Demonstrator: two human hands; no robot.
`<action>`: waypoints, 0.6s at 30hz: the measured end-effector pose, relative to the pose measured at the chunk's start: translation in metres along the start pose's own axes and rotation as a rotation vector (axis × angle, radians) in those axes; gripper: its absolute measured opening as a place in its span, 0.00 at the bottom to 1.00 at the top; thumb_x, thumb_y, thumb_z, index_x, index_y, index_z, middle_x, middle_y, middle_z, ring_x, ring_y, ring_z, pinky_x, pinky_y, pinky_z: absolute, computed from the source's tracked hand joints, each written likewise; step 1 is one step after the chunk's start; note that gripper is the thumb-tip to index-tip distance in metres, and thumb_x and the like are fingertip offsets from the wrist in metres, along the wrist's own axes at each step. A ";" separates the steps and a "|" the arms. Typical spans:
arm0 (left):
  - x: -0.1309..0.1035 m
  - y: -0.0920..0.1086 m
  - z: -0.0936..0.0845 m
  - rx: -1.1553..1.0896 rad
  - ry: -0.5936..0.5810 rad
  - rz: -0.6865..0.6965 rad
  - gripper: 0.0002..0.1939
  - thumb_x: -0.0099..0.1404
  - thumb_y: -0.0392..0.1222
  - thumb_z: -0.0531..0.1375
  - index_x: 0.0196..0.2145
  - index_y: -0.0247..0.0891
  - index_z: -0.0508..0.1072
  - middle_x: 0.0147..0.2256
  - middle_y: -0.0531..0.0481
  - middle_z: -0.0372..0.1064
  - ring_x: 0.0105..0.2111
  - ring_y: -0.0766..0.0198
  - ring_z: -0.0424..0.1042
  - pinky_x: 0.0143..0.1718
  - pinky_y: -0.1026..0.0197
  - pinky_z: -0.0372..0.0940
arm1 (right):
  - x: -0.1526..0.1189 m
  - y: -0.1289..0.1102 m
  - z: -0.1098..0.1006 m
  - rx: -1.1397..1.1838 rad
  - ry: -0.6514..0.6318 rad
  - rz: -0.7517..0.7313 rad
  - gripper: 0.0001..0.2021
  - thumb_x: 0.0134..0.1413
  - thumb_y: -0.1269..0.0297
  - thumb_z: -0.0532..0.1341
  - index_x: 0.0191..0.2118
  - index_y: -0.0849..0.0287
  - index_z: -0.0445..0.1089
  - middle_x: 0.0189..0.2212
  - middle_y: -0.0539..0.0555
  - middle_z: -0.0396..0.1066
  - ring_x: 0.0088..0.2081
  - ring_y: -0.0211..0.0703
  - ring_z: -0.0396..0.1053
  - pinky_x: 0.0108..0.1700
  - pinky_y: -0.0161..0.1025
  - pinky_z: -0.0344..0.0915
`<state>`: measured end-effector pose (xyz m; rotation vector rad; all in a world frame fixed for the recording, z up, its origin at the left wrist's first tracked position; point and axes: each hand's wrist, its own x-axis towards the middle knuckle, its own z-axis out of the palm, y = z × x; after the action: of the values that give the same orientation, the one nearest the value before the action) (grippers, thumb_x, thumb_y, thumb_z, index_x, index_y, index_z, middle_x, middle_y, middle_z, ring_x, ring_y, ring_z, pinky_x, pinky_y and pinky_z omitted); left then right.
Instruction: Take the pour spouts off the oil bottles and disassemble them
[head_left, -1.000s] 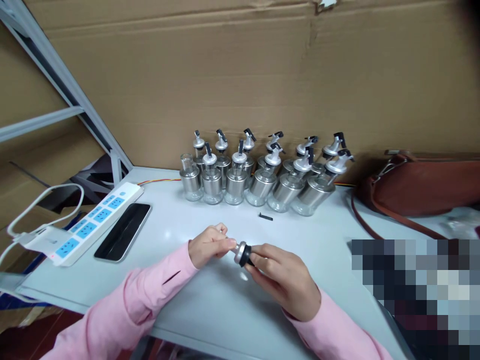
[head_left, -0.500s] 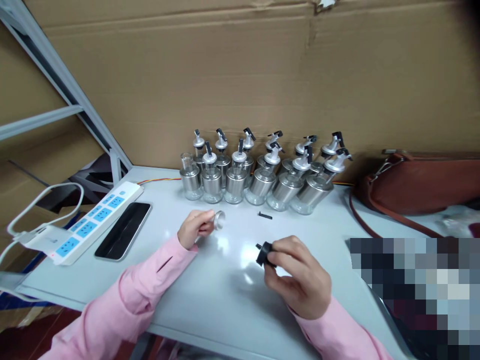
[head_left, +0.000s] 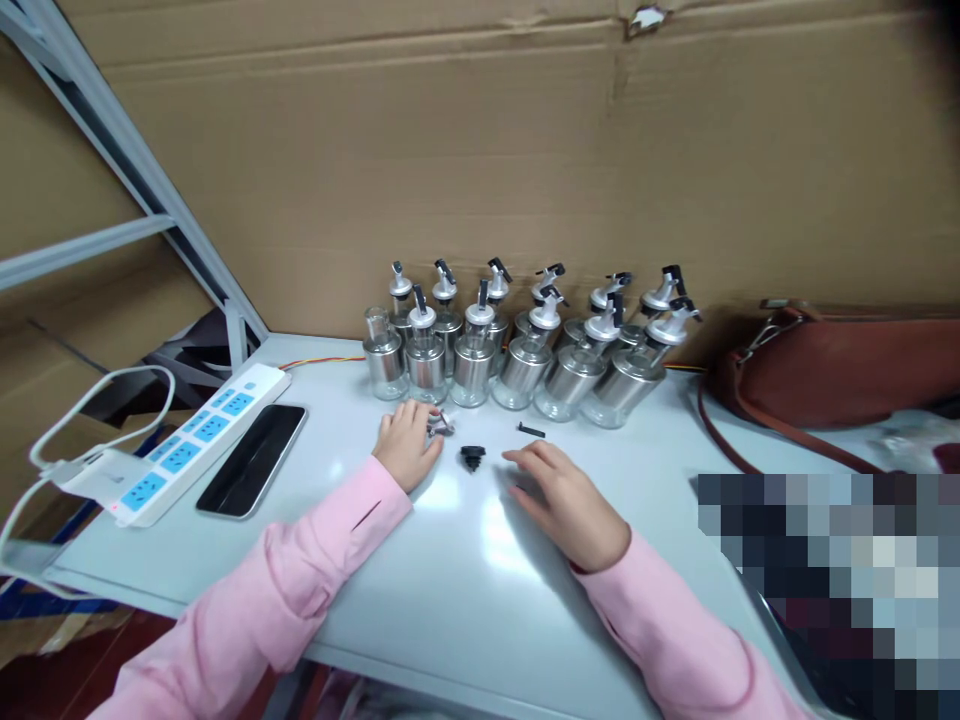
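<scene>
My left hand (head_left: 407, 446) rests low over the table with its fingers stretched out, open. A silver pourer cap (head_left: 442, 426) lies right beside its fingertips; whether they touch it I cannot tell. Just to the right, a ribbed black stopper (head_left: 472, 458) stands on the table, apart from both hands. My right hand (head_left: 574, 505) hovers to the right of that stopper, thumb and fingers apart, holding nothing. Beyond its fingertips lies a small black lever (head_left: 531, 430). The frontmost left glass bottle (head_left: 385, 365) has a bare neck with no pourer on it.
Two rows of steel-sleeved bottles (head_left: 474, 370) with pourers stand against the cardboard wall (head_left: 375, 150). At left lie a phone (head_left: 251, 460) and a white power strip (head_left: 202, 445) with cables. A brown bag (head_left: 862, 365) sits at right, near a blurred-out area.
My right hand has put the black stopper down on the table and opened. My left hand has moved slightly right and let go of the silver cap, which now lies on the table.
</scene>
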<state>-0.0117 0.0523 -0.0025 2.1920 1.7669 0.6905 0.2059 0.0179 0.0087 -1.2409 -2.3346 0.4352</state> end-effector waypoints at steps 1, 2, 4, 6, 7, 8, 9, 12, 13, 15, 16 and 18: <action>-0.001 0.002 -0.002 0.007 0.012 0.006 0.13 0.58 0.37 0.52 0.42 0.36 0.63 0.41 0.43 0.61 0.45 0.52 0.59 0.44 0.50 0.53 | 0.000 0.005 -0.003 -0.028 -0.026 0.036 0.12 0.47 0.73 0.58 0.41 0.63 0.68 0.34 0.58 0.67 0.36 0.46 0.68 0.39 0.43 0.67; -0.002 0.004 -0.005 0.007 0.019 0.034 0.14 0.57 0.37 0.52 0.43 0.35 0.62 0.42 0.42 0.61 0.45 0.53 0.59 0.45 0.51 0.54 | 0.000 0.009 -0.005 -0.042 -0.057 0.058 0.11 0.47 0.73 0.58 0.39 0.62 0.70 0.31 0.56 0.67 0.33 0.44 0.68 0.36 0.41 0.67; -0.005 0.009 -0.008 0.000 0.020 0.180 0.15 0.58 0.38 0.51 0.44 0.36 0.62 0.44 0.42 0.61 0.46 0.54 0.59 0.46 0.53 0.54 | 0.000 0.013 -0.007 -0.030 -0.109 0.057 0.08 0.48 0.74 0.57 0.35 0.60 0.71 0.28 0.53 0.67 0.29 0.40 0.68 0.33 0.37 0.67; -0.010 0.015 -0.007 -0.004 -0.023 0.418 0.17 0.60 0.41 0.52 0.47 0.36 0.62 0.46 0.43 0.62 0.46 0.54 0.59 0.46 0.53 0.53 | 0.000 0.013 -0.007 -0.003 -0.121 0.030 0.09 0.49 0.76 0.55 0.32 0.59 0.72 0.26 0.52 0.67 0.27 0.38 0.68 0.32 0.35 0.66; -0.013 0.018 -0.006 0.001 -0.062 0.525 0.18 0.61 0.42 0.52 0.49 0.37 0.61 0.47 0.43 0.63 0.46 0.54 0.60 0.45 0.53 0.53 | 0.000 0.012 -0.007 0.006 -0.113 0.018 0.09 0.49 0.76 0.55 0.31 0.60 0.72 0.26 0.52 0.67 0.27 0.38 0.68 0.31 0.35 0.66; -0.015 0.020 -0.003 0.010 -0.109 0.608 0.19 0.62 0.43 0.52 0.50 0.38 0.60 0.48 0.44 0.63 0.47 0.53 0.60 0.45 0.53 0.53 | 0.000 0.012 -0.006 0.011 -0.098 0.011 0.09 0.48 0.77 0.55 0.30 0.60 0.71 0.25 0.51 0.67 0.26 0.38 0.67 0.30 0.34 0.65; -0.017 0.022 0.000 0.016 -0.160 0.656 0.19 0.62 0.43 0.52 0.51 0.40 0.60 0.48 0.45 0.64 0.47 0.54 0.60 0.44 0.54 0.53 | 0.000 0.011 -0.006 0.013 -0.078 0.007 0.09 0.47 0.78 0.55 0.29 0.60 0.70 0.25 0.51 0.66 0.26 0.37 0.67 0.30 0.34 0.65; -0.022 0.025 0.009 -0.050 -0.285 0.691 0.15 0.64 0.42 0.52 0.48 0.40 0.62 0.44 0.47 0.68 0.43 0.58 0.63 0.41 0.57 0.55 | 0.000 0.011 -0.006 0.018 -0.005 -0.002 0.07 0.45 0.78 0.56 0.27 0.60 0.67 0.23 0.50 0.65 0.25 0.37 0.65 0.27 0.33 0.64; -0.022 0.025 0.010 -0.101 -0.307 0.680 0.13 0.64 0.42 0.52 0.46 0.38 0.63 0.41 0.47 0.69 0.41 0.59 0.64 0.40 0.58 0.56 | 0.000 0.011 -0.007 0.022 0.019 -0.004 0.07 0.45 0.78 0.56 0.29 0.60 0.67 0.23 0.50 0.65 0.24 0.37 0.65 0.27 0.33 0.65; -0.023 0.023 0.011 -0.201 -0.309 0.646 0.12 0.63 0.42 0.52 0.43 0.36 0.64 0.37 0.47 0.69 0.38 0.61 0.66 0.39 0.60 0.57 | -0.001 0.012 -0.007 0.037 0.050 -0.018 0.08 0.48 0.77 0.55 0.34 0.60 0.68 0.25 0.51 0.67 0.25 0.37 0.66 0.28 0.34 0.65; -0.022 0.022 0.010 -0.232 -0.291 0.634 0.12 0.63 0.42 0.52 0.42 0.35 0.64 0.36 0.46 0.68 0.37 0.61 0.66 0.39 0.60 0.58 | -0.001 0.013 -0.007 0.048 0.053 -0.027 0.09 0.50 0.77 0.54 0.35 0.60 0.68 0.27 0.52 0.68 0.27 0.37 0.67 0.29 0.34 0.66; -0.020 0.018 0.006 -0.241 -0.225 0.618 0.12 0.62 0.41 0.52 0.41 0.35 0.66 0.35 0.45 0.66 0.35 0.61 0.65 0.38 0.60 0.59 | -0.002 0.014 -0.007 0.059 0.023 -0.032 0.08 0.51 0.77 0.54 0.35 0.60 0.68 0.29 0.53 0.69 0.29 0.38 0.68 0.31 0.35 0.66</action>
<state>0.0041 0.0291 -0.0036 2.5194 0.8396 0.6918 0.2203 0.0241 0.0081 -1.1739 -2.3023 0.4739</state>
